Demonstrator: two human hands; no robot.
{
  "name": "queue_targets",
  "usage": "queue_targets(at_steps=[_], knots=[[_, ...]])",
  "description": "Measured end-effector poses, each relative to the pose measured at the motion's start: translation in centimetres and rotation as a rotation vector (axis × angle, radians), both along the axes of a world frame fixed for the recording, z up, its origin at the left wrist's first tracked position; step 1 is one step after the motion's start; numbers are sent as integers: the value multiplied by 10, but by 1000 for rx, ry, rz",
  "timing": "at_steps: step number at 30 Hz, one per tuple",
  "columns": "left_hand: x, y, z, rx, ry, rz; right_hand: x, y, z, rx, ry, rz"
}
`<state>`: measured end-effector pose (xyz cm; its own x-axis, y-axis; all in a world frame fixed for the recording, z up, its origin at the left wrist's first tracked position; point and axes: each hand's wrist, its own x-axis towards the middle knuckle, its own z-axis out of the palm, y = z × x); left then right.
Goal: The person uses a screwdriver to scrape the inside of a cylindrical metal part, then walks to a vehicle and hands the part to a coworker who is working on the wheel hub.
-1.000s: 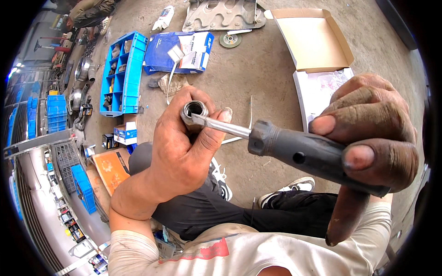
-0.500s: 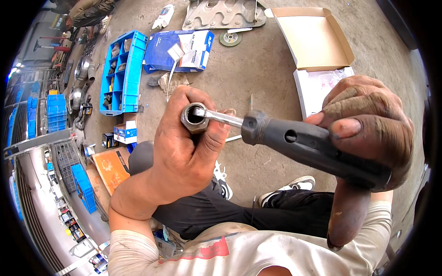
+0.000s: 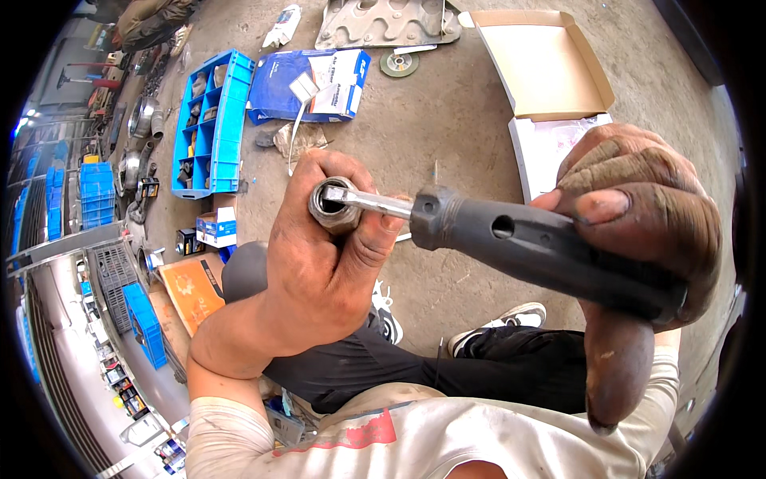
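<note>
Screwdriver [image 3: 479, 231] in right hand [image 3: 650, 215] — fitting [image 3: 333, 219] in left hand [image 3: 315, 275]

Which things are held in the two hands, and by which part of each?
The right hand holds a screwdriver-like tool by its dark handle. The left hand is wrapped around the outside of a hollow metal fitting, near its open end.

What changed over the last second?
The right hand moved the screwdriver slightly left and up in the picture; its tip went from the rim of the metal tube to over its opening. The left hand stayed around the tube.
</note>
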<state>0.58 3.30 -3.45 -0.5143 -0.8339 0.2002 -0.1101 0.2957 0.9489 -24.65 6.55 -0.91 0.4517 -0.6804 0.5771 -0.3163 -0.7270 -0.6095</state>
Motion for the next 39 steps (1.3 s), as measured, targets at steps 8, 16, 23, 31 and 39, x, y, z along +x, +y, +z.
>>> queue_targets(at_steps=[8, 16, 23, 31, 39], knots=[[3, -1, 5, -48, -122, -53, 7, 10, -12, 136, -149, -66], [1, -2, 10, 58, -33, -133, 4, 10, -10, 254, -326, -26], [3, 1, 17, 222, -4, -169, 4, 0, -18, 235, -429, 49], [10, -1, 13, 285, 126, -312, 1, -11, -33, 269, -515, 163], [10, 6, 25, 778, 283, -410, 5, -23, -36, 324, -606, -7]])
